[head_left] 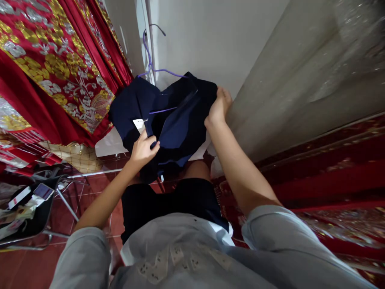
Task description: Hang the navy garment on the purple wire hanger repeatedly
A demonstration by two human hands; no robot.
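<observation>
A navy top (pixel 183 120) with an open front hangs on a purple wire hanger (pixel 168 71). The hanger's lower bar shows through the neck opening. My left hand (pixel 143 151) is closed at the front edge of the top, its fingers curled on the cloth. Just above those fingers a white paper tag (pixel 139 124) hangs by a thin loop. At the right shoulder or sleeve, my right hand (pixel 220 106) grips the outer edge of the cloth; its fingertips are partly hidden behind it. A small white label (pixel 161 178) shows near the lower hem.
Red cloth with gold and silver decoration (pixel 69 68) hangs at the left. A black chair (pixel 45 208) holds a phone (pixel 43 191) and small packets. Behind the top is a pale wall (pixel 216 36). Plastic-like sheeting (pixel 315 80) and more red fabric (pixel 331 180) are at the right.
</observation>
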